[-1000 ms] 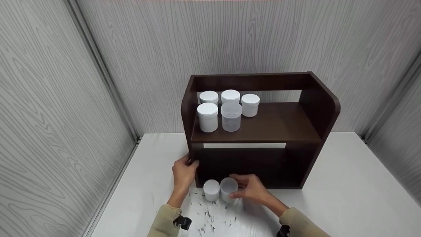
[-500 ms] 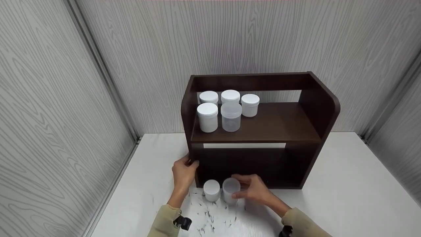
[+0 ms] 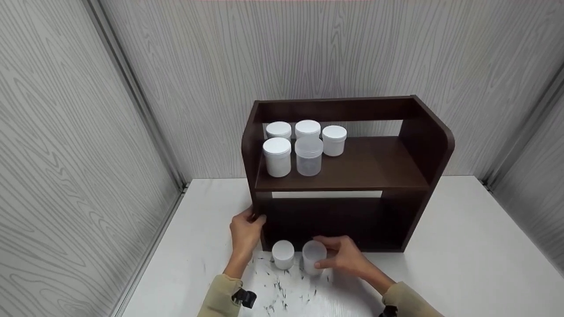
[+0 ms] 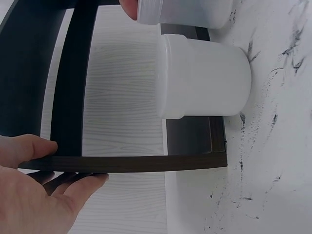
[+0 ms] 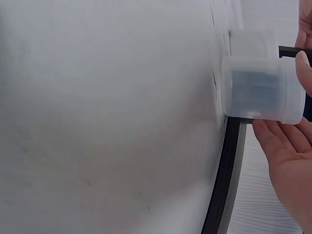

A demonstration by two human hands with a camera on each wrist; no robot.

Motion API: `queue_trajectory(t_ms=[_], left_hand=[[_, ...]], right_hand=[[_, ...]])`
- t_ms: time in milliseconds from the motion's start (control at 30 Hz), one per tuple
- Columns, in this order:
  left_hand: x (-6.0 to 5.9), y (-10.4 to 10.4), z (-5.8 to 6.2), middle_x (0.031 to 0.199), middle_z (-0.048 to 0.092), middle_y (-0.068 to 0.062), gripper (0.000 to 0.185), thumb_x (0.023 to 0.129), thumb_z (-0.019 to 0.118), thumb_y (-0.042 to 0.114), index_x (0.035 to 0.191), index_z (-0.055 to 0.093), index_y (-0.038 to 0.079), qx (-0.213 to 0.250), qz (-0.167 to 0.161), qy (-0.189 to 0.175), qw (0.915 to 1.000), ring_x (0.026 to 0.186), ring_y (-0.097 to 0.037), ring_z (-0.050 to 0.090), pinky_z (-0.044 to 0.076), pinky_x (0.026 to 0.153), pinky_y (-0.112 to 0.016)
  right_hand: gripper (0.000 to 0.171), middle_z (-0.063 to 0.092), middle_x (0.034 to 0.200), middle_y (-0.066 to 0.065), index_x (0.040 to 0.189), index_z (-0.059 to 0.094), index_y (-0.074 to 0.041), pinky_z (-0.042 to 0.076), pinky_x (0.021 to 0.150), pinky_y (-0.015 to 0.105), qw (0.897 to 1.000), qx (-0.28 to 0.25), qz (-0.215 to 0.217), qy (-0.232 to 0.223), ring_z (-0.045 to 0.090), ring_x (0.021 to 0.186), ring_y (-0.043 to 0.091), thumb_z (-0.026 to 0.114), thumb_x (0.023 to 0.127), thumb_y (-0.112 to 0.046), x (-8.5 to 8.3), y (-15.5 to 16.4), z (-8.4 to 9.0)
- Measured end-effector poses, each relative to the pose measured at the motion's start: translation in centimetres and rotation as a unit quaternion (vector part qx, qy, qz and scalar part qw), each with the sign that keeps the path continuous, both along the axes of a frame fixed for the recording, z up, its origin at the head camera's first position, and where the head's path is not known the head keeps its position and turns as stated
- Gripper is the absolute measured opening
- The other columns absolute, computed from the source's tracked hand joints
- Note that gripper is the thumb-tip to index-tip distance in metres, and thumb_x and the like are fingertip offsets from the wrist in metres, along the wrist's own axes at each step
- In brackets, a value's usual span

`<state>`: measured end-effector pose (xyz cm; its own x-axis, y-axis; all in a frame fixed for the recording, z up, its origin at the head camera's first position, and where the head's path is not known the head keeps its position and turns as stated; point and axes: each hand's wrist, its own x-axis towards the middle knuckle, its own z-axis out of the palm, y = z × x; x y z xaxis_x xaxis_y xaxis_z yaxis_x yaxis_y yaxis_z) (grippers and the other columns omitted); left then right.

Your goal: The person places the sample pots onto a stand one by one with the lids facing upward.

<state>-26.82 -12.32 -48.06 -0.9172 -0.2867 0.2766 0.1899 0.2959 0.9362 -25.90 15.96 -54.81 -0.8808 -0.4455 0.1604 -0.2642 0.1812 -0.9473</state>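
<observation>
A dark brown shelf unit stands on a white table. My left hand grips the front edge of its left side panel, thumb on one face and fingers on the other. Just in front of the lower opening stands an opaque white jar. Right of it, my right hand holds a translucent lidded jar between thumb and fingers, a small gap from the white jar.
Several lidded jars cluster at the left end of the upper shelf, one of them translucent. Dark scuff marks speckle the table in front. Grey wood-grain walls close in on three sides.
My right hand has shifted the translucent jar a little to the right and toward me, widening the gap from the white jar. The left hand has stayed on the panel.
</observation>
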Motion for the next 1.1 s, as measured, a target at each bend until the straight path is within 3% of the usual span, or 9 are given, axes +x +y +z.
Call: queue_trajectory(t_ms=[300, 500, 1100], left_hand=[[-0.02, 0.05, 0.03, 0.125, 0.069, -0.029, 0.046, 0.094, 0.069, 0.004, 0.136, 0.061, -0.015, -0.002, -0.008, -0.008, 0.9999, 0.115, -0.04, 0.069, 0.057, 0.094, -0.047], [0.12, 0.03, 0.0, 0.124, 0.07, -0.029, 0.046, 0.093, 0.069, 0.004, 0.135, 0.062, -0.014, -0.005, -0.008, -0.009, 0.9999, 0.112, -0.04, 0.071, 0.058, 0.092, -0.046], [-0.07, 0.02, -0.06, 0.121, 0.072, -0.026, 0.043, 0.092, 0.07, 0.004, 0.132, 0.066, -0.011, -0.002, 0.001, -0.008, 1.0, 0.11, -0.036, 0.072, 0.059, 0.09, -0.044]], right_hand=[[0.075, 0.062, 0.139, 0.027, 0.14, 0.061, 0.01, 0.053, 0.102, 0.043, 1.0, 0.014, 0.004, 0.018, 0.064, 0.125, 0.037, 0.095, 0.077, -0.011, 0.15, 0.4, -0.04], [0.074, 0.061, 0.141, 0.026, 0.139, 0.062, 0.008, 0.051, 0.104, 0.037, 1.0, 0.019, -0.002, 0.021, 0.063, 0.128, 0.037, 0.096, 0.077, -0.012, 0.16, 0.31, -0.11], [0.073, 0.061, 0.139, 0.029, 0.139, 0.061, 0.01, 0.057, 0.094, 0.032, 1.0, -0.011, -0.005, -0.027, 0.067, 0.121, 0.036, 0.095, 0.077, -0.008, 0.88, 0.81, -0.21]])
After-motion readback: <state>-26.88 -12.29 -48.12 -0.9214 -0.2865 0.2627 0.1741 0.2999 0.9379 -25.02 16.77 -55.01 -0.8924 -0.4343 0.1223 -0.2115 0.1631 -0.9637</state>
